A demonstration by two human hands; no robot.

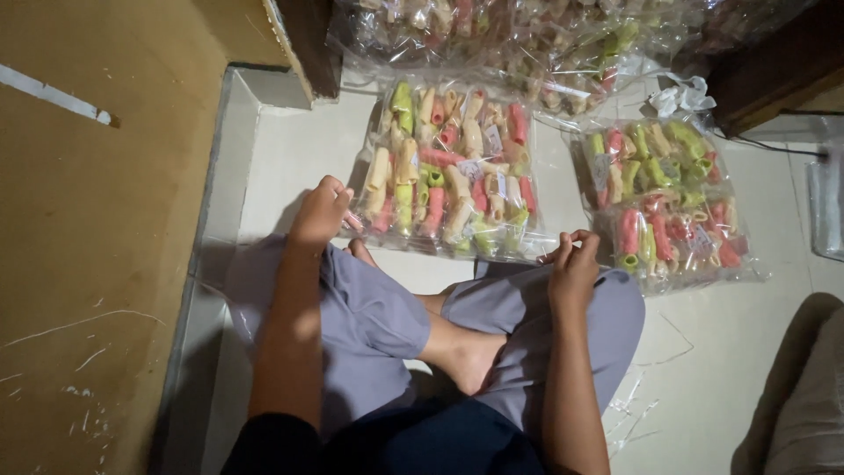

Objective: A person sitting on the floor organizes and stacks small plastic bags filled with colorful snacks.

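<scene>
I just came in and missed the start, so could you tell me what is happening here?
A person sits cross-legged on the pale floor. Both hands grip the near edge of a clear bag of coloured snack rolls: left hand at its left corner, right hand at its right. A second bag lies to the right.

Two hands show: the left hand (320,211) at nine o'clock, the right hand (572,268) at three. Two flat bags of coloured snacks lie apart, the near bag (450,167) at twelve, the side bag (665,202) at two o'clock.
</scene>
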